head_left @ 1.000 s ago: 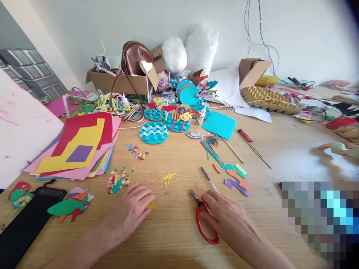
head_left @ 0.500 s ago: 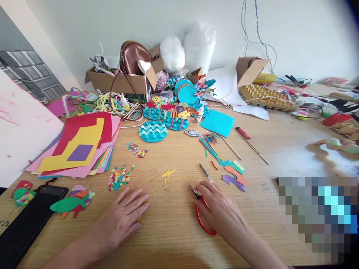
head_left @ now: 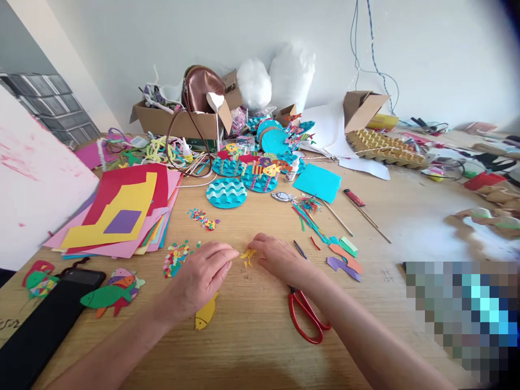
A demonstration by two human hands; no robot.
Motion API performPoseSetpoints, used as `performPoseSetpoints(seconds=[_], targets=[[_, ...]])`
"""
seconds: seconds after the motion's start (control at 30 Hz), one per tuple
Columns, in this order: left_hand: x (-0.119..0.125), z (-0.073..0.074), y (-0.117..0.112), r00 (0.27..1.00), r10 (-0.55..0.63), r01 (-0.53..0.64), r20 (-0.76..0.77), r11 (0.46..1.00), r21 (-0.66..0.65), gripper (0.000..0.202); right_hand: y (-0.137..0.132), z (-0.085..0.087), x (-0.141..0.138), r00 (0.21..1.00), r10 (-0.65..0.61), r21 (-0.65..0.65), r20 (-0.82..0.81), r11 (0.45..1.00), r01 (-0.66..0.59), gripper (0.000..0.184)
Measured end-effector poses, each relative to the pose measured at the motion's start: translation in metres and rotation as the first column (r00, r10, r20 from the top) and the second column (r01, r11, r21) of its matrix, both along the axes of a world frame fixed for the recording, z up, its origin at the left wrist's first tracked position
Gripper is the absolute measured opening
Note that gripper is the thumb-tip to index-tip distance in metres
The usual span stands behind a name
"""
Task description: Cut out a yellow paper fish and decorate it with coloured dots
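My left hand (head_left: pixel 203 276) lies palm down on the wooden table (head_left: pixel 252 346), fingers stretched toward small yellow paper scraps (head_left: pixel 247 255). My right hand (head_left: pixel 280 260) rests just right of the scraps, fingers loosely bent with their tips on the table, holding nothing. Red-handled scissors (head_left: pixel 306 317) lie on the table under my right wrist, free of the hand. A yellow fish-shaped cutout (head_left: pixel 206 315) lies uncovered just below my left hand.
A pile of confetti dots (head_left: pixel 175 259), a green paper fish (head_left: pixel 106 295) and a black phone (head_left: pixel 49 319) lie to the left. Stacked coloured sheets (head_left: pixel 122 211) sit further back; blue wave discs (head_left: pixel 226 193), paper strips (head_left: pixel 312 222) and cardboard boxes (head_left: pixel 179 122) beyond.
My right hand let go of the scissors and moved up and left to the yellow scraps. My left hand slid forward to the scraps, uncovering the yellow fish cutout.
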State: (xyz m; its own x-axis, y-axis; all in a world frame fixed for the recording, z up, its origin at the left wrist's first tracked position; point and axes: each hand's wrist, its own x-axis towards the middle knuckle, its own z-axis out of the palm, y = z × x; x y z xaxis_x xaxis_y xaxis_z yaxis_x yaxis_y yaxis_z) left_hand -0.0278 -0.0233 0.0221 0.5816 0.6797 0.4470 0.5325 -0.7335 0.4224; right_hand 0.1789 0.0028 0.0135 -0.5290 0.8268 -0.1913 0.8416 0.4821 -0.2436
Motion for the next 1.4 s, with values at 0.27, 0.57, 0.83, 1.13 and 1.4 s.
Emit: performPoseSetpoints(seconds=[0.27,0.57,0.83,1.13,1.4], targets=[[0.017,-0.011,0.018,0.985,0.042,-0.005,0.169,0.977,-0.215,0.021,0.018,-0.005,-0.006,0.992,0.083,0.015,0.095,0.996,-0.085,0.021],[0.012,-0.039,0.022,0.974,0.148,-0.114,0.172,0.975,-0.193,0.019,0.015,-0.009,-0.009,0.984,0.077,0.023,0.159,0.996,-0.082,0.025],[0.01,-0.042,0.018,0.974,0.117,-0.091,0.193,0.986,-0.138,0.02,0.008,-0.008,-0.01,0.99,0.002,0.007,0.141,1.0,-0.003,0.023],[0.007,-0.042,0.019,0.967,0.122,-0.108,0.223,0.991,-0.074,0.019,0.005,-0.007,-0.014,0.991,-0.057,-0.075,0.12,0.995,0.067,0.019],[0.007,-0.044,0.019,0.972,0.129,-0.111,0.197,0.989,-0.096,0.019,-0.005,-0.003,-0.023,0.986,-0.137,-0.048,0.089,0.989,0.142,0.031]])
